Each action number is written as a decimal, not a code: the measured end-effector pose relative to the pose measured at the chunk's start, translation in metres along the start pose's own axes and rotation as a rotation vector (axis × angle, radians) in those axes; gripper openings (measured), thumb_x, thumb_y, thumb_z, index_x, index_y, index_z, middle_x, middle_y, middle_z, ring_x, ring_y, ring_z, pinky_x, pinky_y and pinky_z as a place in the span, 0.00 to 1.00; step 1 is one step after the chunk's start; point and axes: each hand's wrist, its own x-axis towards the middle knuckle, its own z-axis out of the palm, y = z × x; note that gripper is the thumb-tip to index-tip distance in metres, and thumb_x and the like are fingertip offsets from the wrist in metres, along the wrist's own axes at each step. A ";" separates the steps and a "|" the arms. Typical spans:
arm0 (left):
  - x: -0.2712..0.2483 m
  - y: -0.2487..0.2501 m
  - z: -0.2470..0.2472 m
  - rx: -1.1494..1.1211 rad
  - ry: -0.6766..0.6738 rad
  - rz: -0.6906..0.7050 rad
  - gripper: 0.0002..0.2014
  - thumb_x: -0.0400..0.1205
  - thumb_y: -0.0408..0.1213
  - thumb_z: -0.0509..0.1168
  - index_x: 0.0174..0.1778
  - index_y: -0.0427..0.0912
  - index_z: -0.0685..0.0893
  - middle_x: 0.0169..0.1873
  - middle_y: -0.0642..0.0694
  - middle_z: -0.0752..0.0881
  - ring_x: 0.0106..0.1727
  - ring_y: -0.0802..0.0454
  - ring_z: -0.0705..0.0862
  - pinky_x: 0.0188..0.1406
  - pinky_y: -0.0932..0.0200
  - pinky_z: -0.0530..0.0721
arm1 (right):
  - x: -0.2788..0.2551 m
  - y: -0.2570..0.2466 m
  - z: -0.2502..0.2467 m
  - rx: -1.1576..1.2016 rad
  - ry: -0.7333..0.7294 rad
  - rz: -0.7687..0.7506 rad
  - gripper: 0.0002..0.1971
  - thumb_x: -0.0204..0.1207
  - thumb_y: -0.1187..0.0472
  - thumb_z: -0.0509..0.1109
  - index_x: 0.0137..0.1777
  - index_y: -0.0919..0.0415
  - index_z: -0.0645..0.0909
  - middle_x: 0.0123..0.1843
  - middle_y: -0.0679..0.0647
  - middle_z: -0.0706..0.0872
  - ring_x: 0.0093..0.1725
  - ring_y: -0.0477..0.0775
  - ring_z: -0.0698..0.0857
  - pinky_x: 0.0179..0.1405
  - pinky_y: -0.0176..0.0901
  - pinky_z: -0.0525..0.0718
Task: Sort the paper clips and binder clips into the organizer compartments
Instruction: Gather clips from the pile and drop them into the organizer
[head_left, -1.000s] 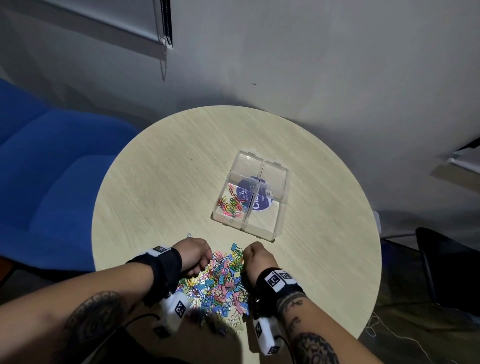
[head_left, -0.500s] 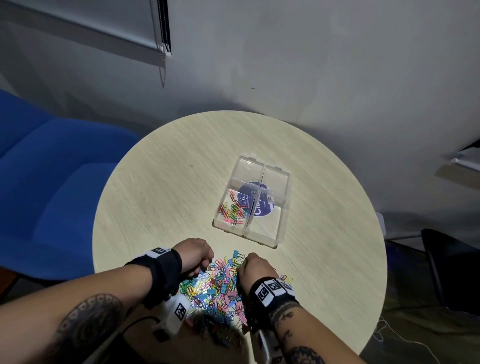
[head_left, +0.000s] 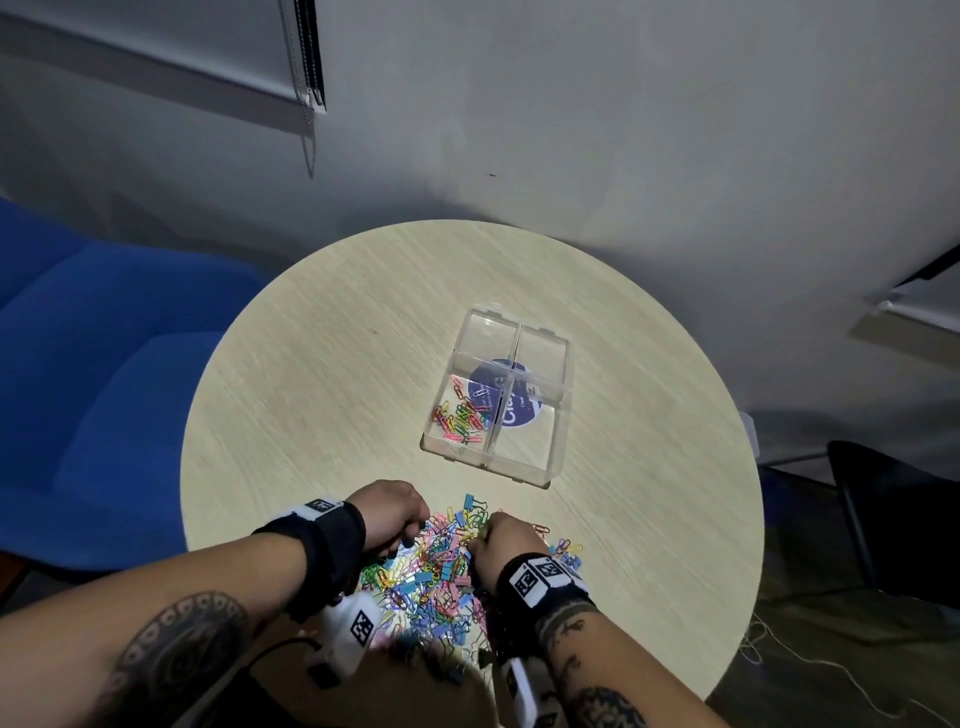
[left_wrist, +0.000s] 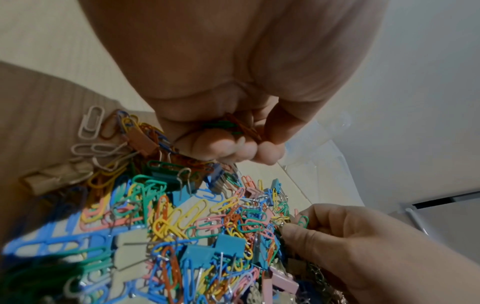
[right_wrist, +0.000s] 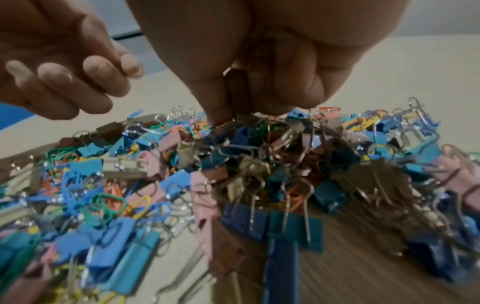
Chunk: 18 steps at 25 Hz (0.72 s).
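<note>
Left hand (left_wrist: 233, 115) curled round green and orange paper clips (left_wrist: 233, 125); right hand (right_wrist: 259, 82) pinching into the multicoloured clip heap (head_left: 436, 571).

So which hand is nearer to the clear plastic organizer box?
Right. The right hand is at the pile's far right edge, just below the clear plastic organizer box; the left hand is further left.

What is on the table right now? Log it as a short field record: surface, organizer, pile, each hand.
surface: round table
organizer: clear, four compartments; near-left one holds paper clips, the others look empty
pile: mixed paper and binder clips between the hands
left hand: fingers curled round a few paper clips
right hand: pinching a green paper clip at the pile
</note>
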 end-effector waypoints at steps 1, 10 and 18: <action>0.000 0.000 -0.001 -0.006 -0.001 -0.003 0.06 0.79 0.31 0.60 0.44 0.38 0.83 0.26 0.43 0.82 0.19 0.49 0.70 0.23 0.62 0.65 | -0.001 0.001 -0.002 0.054 -0.012 -0.009 0.09 0.81 0.51 0.66 0.52 0.56 0.78 0.55 0.58 0.87 0.53 0.60 0.85 0.45 0.43 0.76; -0.005 0.018 0.002 -0.179 0.023 0.006 0.07 0.83 0.29 0.58 0.47 0.35 0.82 0.26 0.42 0.79 0.16 0.51 0.69 0.17 0.65 0.65 | -0.030 0.012 -0.027 1.650 -0.501 0.138 0.08 0.68 0.59 0.58 0.29 0.56 0.67 0.27 0.51 0.62 0.22 0.47 0.54 0.16 0.27 0.51; -0.004 0.036 0.015 -0.338 -0.048 -0.002 0.06 0.82 0.31 0.59 0.45 0.35 0.81 0.25 0.41 0.77 0.19 0.50 0.66 0.24 0.63 0.61 | -0.047 0.005 -0.050 1.807 -0.415 -0.041 0.15 0.76 0.56 0.56 0.28 0.59 0.68 0.23 0.55 0.65 0.15 0.47 0.59 0.13 0.23 0.57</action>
